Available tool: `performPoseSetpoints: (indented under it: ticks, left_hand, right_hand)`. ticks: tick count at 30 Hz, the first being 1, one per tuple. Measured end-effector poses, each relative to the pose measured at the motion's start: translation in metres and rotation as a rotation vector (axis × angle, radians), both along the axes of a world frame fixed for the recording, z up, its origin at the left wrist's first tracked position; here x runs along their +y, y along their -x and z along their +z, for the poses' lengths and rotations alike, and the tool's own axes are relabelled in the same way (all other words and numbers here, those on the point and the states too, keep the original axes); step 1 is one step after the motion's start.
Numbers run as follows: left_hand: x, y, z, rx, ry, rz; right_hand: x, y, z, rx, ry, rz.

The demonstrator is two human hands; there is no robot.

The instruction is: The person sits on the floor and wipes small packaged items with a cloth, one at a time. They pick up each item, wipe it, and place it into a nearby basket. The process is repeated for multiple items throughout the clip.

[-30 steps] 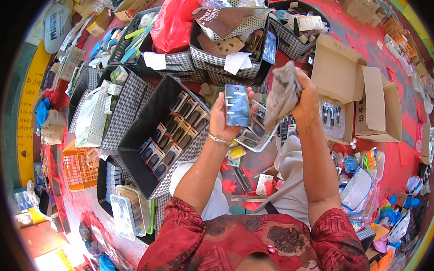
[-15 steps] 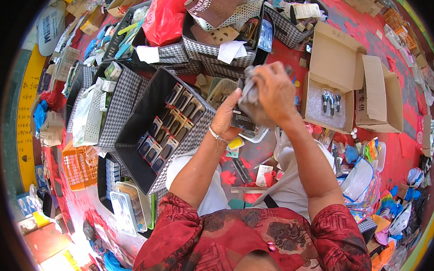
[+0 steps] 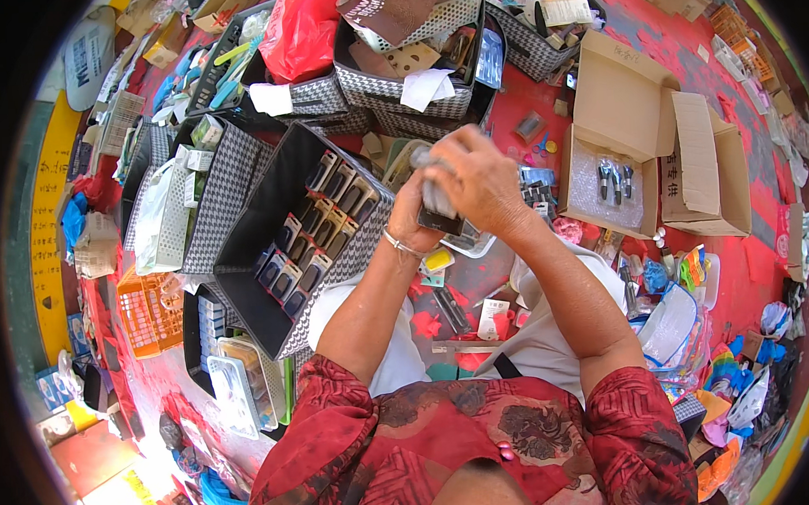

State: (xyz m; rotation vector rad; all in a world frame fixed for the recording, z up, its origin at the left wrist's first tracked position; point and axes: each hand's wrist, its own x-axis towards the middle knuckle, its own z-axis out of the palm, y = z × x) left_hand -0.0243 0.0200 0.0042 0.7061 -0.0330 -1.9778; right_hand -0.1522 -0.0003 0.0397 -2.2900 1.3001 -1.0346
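Observation:
My left hand (image 3: pixel 406 214) is closed around a small flat black box (image 3: pixel 440 221), with a bracelet on the wrist. My right hand (image 3: pixel 480 182) presses a crumpled grey cloth (image 3: pixel 434 199) onto the box from above, its fingers bunched and slightly blurred. Both hands meet in front of me, over a pale plastic basket (image 3: pixel 399 167) that they partly hide. To their left stands a houndstooth storage bin (image 3: pixel 341 255) holding rows of carded packs (image 3: pixel 307 248). Most of the box lies hidden behind the cloth and fingers.
An open cardboard box (image 3: pixel 592 195) with bubble wrap and several dark-capped items lies right. Filled houndstooth bins (image 3: pixel 407 94) and a red plastic bag (image 3: pixel 300 31) stand ahead. An orange basket (image 3: pixel 150 313) sits left. Between my legs lie a dark pack (image 3: pixel 452 310) and a white card (image 3: pixel 493 319).
Both hands have shifted a little to the left, and my right hand has come down with the cloth over the box. Small items right of the hands now show.

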Motion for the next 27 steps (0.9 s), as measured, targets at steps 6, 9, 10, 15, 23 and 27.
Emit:
performPoseSetpoints:
  ticks: [6,9,10,15,23,27]
  left_hand:
    - [-0.004,-0.004,0.007,0.373,0.050,-0.156]
    - [-0.007,-0.005,-0.003,0.467,0.049,-0.145]
    - [-0.007,-0.004,-0.008,0.417,0.045,-0.136]
    - [-0.008,-0.007,-0.025,0.050,0.031,-0.039]
    - [-0.009,-0.014,-0.010,-0.166,0.057,0.020]
    - [-0.012,-0.013,-0.003,0.180,0.172,0.050]
  right_hand:
    - [-0.049,0.057,-0.007,0.211,-0.020,-0.549]
    - [-0.055,0.068,-0.001,0.034,-0.008,-0.640]
    - [-0.050,0.063,0.000,0.003,0.063,-0.536]
    - [-0.007,-0.006,-0.002,-0.044,-0.031,-0.036]
    - [-0.018,0.031,0.008,-0.245,-0.368,0.315]
    - [-0.037,0.062,0.004,-0.801,-0.650,-0.298]
